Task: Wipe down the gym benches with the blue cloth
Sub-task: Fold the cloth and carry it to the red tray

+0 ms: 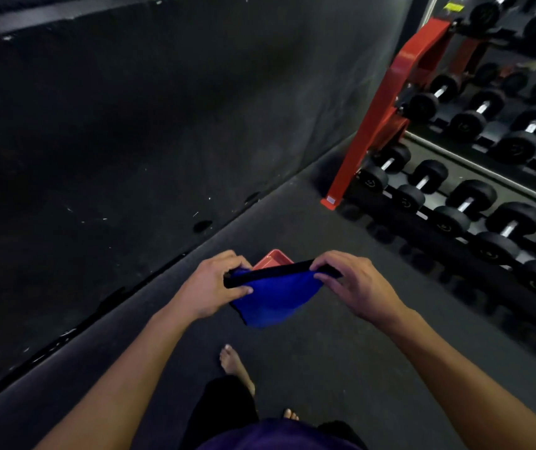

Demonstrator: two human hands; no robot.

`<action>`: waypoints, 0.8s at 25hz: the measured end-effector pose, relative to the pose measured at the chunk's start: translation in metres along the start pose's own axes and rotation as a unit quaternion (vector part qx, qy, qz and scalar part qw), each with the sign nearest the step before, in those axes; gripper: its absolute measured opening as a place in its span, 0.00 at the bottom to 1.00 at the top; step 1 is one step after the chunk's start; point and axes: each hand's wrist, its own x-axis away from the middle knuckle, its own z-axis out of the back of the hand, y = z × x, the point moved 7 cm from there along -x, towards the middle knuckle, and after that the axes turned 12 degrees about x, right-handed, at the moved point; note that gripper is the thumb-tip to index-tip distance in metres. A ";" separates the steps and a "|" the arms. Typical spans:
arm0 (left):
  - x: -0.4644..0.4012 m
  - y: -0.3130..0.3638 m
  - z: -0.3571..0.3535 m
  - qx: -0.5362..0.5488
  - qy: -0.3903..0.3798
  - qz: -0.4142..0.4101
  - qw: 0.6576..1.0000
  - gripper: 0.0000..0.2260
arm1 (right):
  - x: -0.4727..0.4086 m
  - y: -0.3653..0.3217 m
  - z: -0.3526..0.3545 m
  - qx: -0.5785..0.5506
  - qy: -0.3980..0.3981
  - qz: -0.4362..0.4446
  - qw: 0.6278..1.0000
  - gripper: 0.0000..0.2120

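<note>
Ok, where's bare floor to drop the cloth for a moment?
Bare floor lies under the cloth, between the wall and the dumbbell rack. Also ahead, beyond the red tray. Crowded along the rack, where dumbbells line the floor edge, and around the feet.

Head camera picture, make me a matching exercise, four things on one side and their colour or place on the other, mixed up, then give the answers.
Things:
1. cloth
2. rack upright
3. dumbbells
4. tray

Descriptions:
A. black with silver handles, on the rack at right
B. blue with a black edge, held in both hands
C. reddish, on the floor behind the cloth
D. red, slanted, standing on the floor

Pairs: 1-B, 2-D, 3-A, 4-C
</note>
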 end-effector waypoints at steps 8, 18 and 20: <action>-0.122 -0.053 0.079 0.118 0.089 -0.005 0.989 0.16 | -0.139 0.057 -0.009 0.043 -0.075 0.022 0.996 0.10; -0.238 -0.038 0.147 -0.150 0.012 -0.244 0.958 0.13 | -0.261 0.104 0.028 0.076 -0.042 -0.036 0.996 0.06; -0.261 -0.035 0.164 -0.098 0.072 -0.217 0.969 0.14 | -0.279 0.115 0.039 0.061 -0.018 -0.074 0.995 0.06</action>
